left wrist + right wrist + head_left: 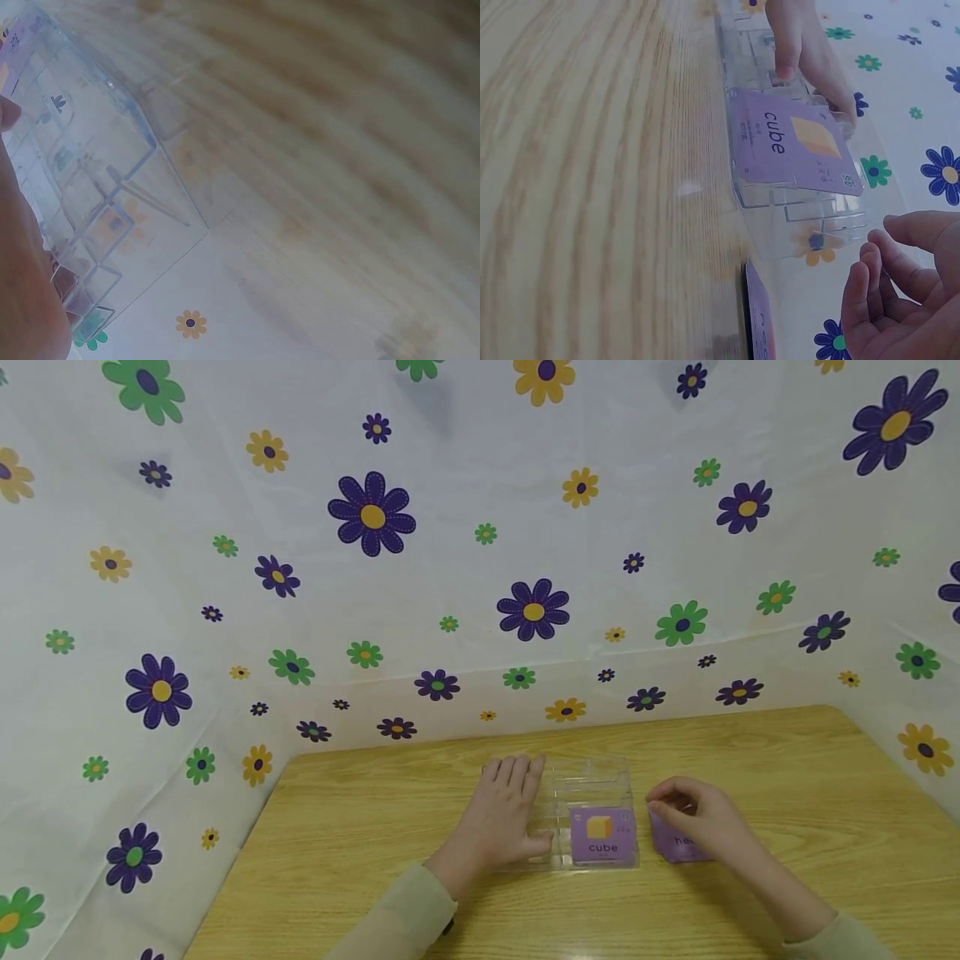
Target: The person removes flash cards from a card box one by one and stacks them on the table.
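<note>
Flowered sheeting (315, 610) is hanging behind and to both sides of a wooden table (360, 827), and at the near left edge a pale sleeve (408, 910) is reaching in. Its left hand (504, 814) is lying flat with straight fingers along the left side of a clear plastic rack (592, 777), the thumb pressing against the rack's near left corner; the hand is holding nothing, only steadying the rack. The left wrist view is showing the rack's transparent dividers (112, 187) close up, with slots that are looking empty, though the blur is making that hard to confirm.

Moving right, a purple card printed "cube" (603, 837), with a yellow cube drawn on it, is sitting in the front slot of the rack, leaning slightly back and facing the person. The right wrist view is showing the cube card (791, 142) resting across the front dividers.

Just beside the rack on the right, the right hand (693, 822) is hovering with curled fingers over a second purple card (675, 845) lying on the table. Whether the fingertips are pinching that card I cannot tell; in the wrist view the fingers (889, 289) are loosely bent and apart from the card's edge (756, 319).
</note>
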A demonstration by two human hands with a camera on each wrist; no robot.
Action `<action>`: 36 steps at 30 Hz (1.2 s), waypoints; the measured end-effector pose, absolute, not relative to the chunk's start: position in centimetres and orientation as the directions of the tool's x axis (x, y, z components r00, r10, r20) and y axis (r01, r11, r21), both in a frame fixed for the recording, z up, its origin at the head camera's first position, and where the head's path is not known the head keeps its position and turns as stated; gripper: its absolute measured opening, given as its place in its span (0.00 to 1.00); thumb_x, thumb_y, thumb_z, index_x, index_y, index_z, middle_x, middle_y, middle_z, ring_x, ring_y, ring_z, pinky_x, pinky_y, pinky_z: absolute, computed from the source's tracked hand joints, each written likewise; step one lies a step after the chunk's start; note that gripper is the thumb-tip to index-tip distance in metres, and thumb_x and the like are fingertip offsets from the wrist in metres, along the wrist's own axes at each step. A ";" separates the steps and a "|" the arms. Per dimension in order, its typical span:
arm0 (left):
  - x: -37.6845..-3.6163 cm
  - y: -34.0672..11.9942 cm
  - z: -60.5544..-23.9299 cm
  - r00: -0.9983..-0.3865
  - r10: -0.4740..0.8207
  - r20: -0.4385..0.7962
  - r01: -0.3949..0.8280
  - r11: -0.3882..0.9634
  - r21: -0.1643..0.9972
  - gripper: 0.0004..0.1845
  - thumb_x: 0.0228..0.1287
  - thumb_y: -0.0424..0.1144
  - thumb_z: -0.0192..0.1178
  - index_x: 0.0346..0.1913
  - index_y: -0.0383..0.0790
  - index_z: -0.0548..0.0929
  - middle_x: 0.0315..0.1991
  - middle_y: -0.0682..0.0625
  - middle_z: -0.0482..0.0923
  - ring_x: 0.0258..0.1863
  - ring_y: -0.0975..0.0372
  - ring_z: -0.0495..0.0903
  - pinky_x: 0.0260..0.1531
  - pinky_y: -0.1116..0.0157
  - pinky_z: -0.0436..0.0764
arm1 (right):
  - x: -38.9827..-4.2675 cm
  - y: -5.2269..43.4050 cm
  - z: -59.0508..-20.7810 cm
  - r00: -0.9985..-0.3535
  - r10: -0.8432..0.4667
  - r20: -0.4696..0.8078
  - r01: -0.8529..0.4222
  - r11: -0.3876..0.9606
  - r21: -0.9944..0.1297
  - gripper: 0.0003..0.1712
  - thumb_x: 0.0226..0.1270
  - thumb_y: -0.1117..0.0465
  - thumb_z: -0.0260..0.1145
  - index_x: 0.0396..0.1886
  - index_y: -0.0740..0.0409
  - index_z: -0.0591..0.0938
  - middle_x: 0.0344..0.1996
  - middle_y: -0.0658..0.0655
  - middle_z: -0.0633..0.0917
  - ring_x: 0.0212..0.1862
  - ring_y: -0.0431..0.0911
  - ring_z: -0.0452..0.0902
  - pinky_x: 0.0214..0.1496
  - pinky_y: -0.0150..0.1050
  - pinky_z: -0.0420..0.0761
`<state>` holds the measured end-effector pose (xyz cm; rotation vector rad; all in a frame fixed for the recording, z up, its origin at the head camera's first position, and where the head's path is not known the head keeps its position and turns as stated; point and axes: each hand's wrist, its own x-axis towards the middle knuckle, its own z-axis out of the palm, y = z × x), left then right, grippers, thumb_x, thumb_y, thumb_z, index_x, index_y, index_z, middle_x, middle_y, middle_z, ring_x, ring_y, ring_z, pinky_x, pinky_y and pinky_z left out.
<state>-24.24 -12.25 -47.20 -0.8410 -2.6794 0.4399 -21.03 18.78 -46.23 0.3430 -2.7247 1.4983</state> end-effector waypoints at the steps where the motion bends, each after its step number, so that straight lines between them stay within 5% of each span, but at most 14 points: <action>1: -24.2 -12.2 -47.2 -0.784 0.591 0.190 0.500 0.783 -0.371 0.59 0.62 0.75 0.52 0.84 0.39 0.53 0.70 0.46 0.72 0.67 0.55 0.72 0.72 0.54 0.71 | -21.1 18.7 -46.2 -0.975 -0.186 0.118 -0.199 0.517 -0.832 0.08 0.73 0.65 0.69 0.46 0.65 0.87 0.40 0.58 0.90 0.37 0.35 0.79 0.38 0.30 0.81; 36: -24.3 -12.3 -47.3 -0.777 0.594 0.208 0.502 0.785 -0.364 0.59 0.61 0.76 0.53 0.84 0.38 0.54 0.68 0.46 0.73 0.66 0.55 0.72 0.71 0.53 0.72 | -20.8 17.2 -46.9 -0.971 -0.232 0.061 -0.171 0.491 -0.854 0.07 0.72 0.66 0.70 0.45 0.64 0.87 0.36 0.55 0.87 0.36 0.39 0.79 0.38 0.30 0.81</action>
